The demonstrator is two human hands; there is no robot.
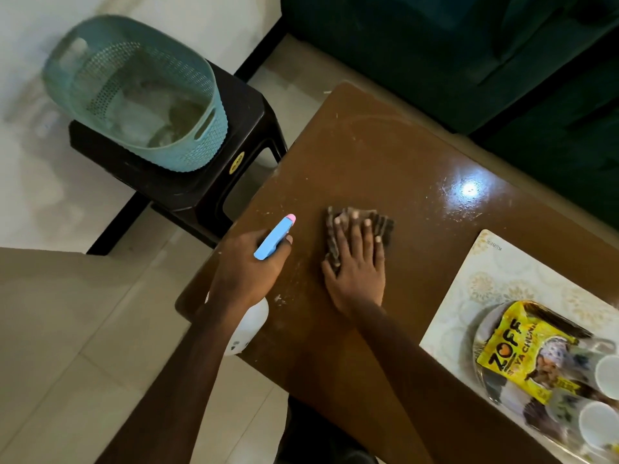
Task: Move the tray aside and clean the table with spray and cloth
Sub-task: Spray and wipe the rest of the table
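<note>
My left hand [249, 262] grips a spray bottle [274, 237] with a blue trigger head and pink nozzle; its white body shows below my wrist at the table's left edge. My right hand [356, 262] lies flat with straight fingers, pressing a dark striped cloth [385, 226] onto the brown table [385, 155]. White smears and specks mark the tabletop around the cloth. The pale patterned tray [469, 296] sits at the table's right side, carrying a yellow snack packet [516, 343] on a plate and two white cups.
A teal perforated basket [134, 92] stands on a black plastic stool [234, 155] beside the table's left corner. A dark green sofa [469, 55] runs along the far side. Light floor tiles lie to the left.
</note>
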